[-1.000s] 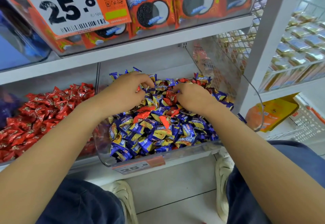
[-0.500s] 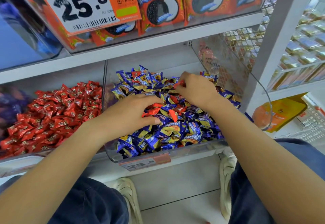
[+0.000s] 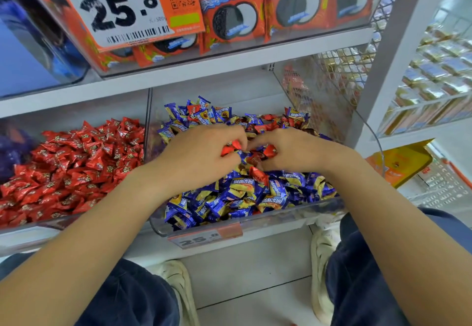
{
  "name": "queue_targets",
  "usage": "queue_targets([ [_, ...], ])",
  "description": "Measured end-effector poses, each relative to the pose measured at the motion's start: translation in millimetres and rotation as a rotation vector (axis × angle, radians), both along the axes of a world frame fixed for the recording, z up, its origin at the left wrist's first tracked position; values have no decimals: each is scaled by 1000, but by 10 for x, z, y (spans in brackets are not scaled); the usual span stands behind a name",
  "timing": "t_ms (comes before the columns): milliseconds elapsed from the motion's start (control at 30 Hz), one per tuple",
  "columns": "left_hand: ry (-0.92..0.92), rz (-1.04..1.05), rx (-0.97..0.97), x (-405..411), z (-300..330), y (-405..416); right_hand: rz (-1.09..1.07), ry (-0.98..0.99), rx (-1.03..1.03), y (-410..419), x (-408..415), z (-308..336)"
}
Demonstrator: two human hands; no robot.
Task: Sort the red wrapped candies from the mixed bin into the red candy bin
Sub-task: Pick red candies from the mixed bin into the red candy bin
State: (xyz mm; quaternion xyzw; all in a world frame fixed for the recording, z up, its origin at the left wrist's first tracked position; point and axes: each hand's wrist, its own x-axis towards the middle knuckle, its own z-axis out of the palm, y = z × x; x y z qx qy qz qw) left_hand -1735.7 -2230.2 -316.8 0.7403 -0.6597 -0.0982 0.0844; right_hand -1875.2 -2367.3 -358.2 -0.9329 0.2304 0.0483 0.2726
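- Left hand (image 3: 201,157): fingers curled, pinching one red wrapped candy (image 3: 231,147) above the mixed bin (image 3: 255,219).
- Right hand (image 3: 296,153): fingers curled, pinching a second red candy (image 3: 270,150).
- Mixed bin: mostly blue-and-gold wrapped candies (image 3: 245,192), with several red ones among them; small front label (image 3: 204,238) reads "25.8".
- Red candy bin (image 3: 33,223): just left of the mixed bin, heaped with red candies.
- Upper shelf: large price tag (image 3: 122,6) reads "25.8", QR code; three orange cookie packs (image 3: 231,16) in front.
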Motion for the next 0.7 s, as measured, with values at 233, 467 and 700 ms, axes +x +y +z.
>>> queue_targets([
  [233,-143,-133,117,-221,-153,-110,1,62,-142,-22,-8,-62],
  [467,-143,-132,82,-277,-304,-97,-188,-130,-21,-160,-130,42],
  [700,-202,-90,90,-186,-294,-108,-330,-276,-150,-186,6,-36],
])
